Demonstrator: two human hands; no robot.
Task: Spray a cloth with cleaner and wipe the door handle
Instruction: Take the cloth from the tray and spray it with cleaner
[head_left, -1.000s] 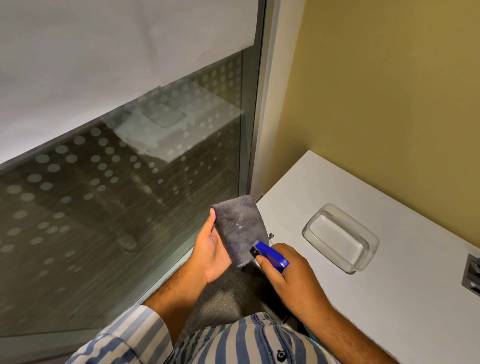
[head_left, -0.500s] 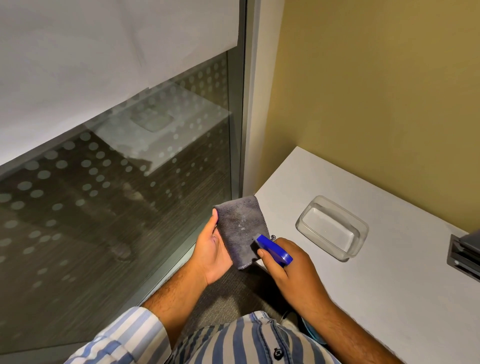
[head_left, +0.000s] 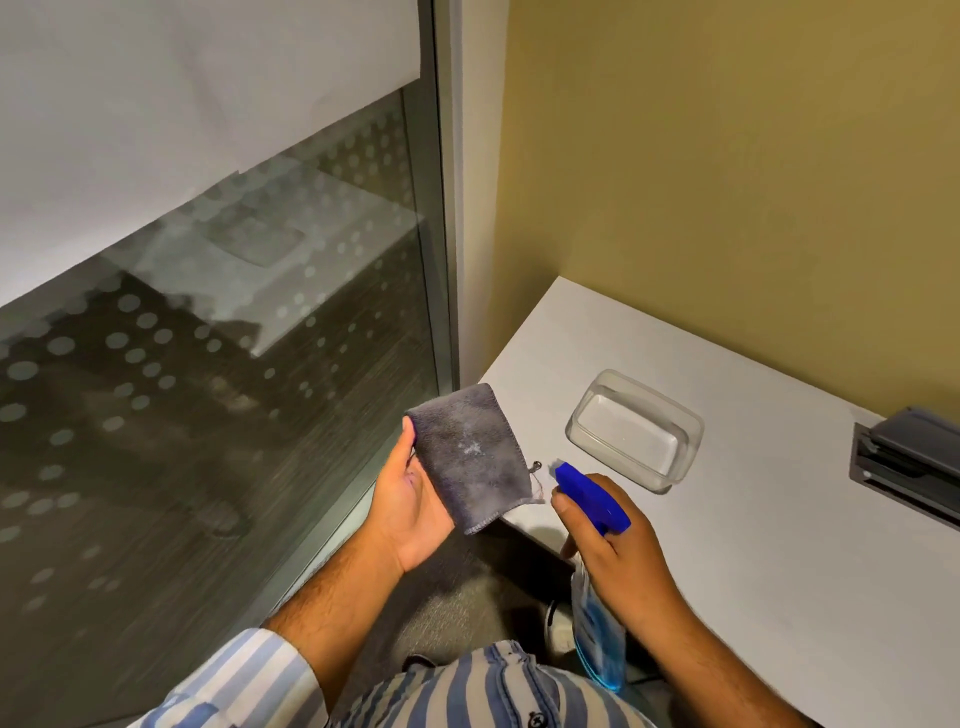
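Observation:
My left hand (head_left: 410, 499) holds a folded grey cloth (head_left: 470, 454) upright by its left edge; a pale damp spot shows on its face. My right hand (head_left: 618, 545) grips a spray bottle (head_left: 597, 639) of blue liquid by the neck. Its blue nozzle head (head_left: 589, 496) points at the cloth from a short gap to the right. No door handle is in view.
A white table (head_left: 753, 571) runs along the yellow wall on the right, carrying an upturned clear plastic container (head_left: 636, 431) and a grey cable box (head_left: 909, 470) at its right edge. A glass partition (head_left: 208, 389) with frosted dots fills the left, with grey carpet below.
The spray bottle has drawn back to the right, away from the cloth, and a wet spot now shows on the cloth. The view has shifted slightly right.

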